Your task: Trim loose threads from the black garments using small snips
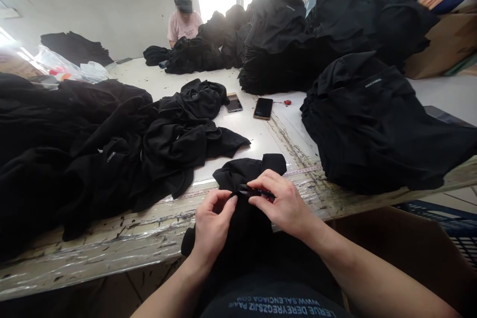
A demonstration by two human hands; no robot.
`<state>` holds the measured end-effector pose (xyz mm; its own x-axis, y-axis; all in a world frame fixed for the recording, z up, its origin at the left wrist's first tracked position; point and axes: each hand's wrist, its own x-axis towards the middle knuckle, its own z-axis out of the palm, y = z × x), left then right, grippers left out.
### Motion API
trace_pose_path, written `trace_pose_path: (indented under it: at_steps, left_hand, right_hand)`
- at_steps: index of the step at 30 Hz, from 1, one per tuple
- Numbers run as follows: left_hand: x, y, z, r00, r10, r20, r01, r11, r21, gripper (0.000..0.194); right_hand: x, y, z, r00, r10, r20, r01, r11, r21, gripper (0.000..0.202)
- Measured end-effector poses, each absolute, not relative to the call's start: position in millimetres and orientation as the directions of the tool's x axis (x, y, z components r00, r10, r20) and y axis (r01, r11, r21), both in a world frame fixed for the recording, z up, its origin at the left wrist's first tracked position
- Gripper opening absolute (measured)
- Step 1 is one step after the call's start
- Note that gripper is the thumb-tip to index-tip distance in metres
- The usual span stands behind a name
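A black garment (242, 171) lies over the table's front edge and hangs down toward my lap. My left hand (216, 218) pinches a bit of its fabric between thumb and forefinger. Closed around a small pair of thread snips (261, 193) is my right hand (281, 201). The snips' blades point left, close to the fabric at my left fingertips. Whether the blades touch a thread is too small to tell.
Black garments are heaped on the left (112, 149), with a folded stack (372, 124) on the right and taller piles (283, 39) behind. Two phones (263, 108) lie mid-table. A person (184, 25) sits at the far end. A cardboard box (443, 44) stands at right.
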<state>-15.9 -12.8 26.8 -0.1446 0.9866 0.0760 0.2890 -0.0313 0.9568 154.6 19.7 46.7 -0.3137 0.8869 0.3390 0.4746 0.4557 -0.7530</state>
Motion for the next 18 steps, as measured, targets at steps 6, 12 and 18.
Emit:
trace_pose_path:
  at_steps: [6,12,18]
  left_hand:
    - [-16,-14,26,-0.128,0.971,0.202,0.378,-0.141,0.915,0.006]
    - [-17,-17,18,-0.062,0.912,0.405,0.501,-0.322,0.803,0.006]
    - [-16,-14,12,-0.023,0.881,0.472,0.523,-0.392,0.757,0.009]
  right_hand:
    - [148,17,40,-0.361,0.863,0.355,0.469,0.496,-0.730,0.014]
    - [153,19,37,-0.371,0.861,0.348,0.455,0.495,-0.741,0.012]
    - [157,18,39,-0.374,0.873,0.314,0.446,0.466,-0.764,0.015]
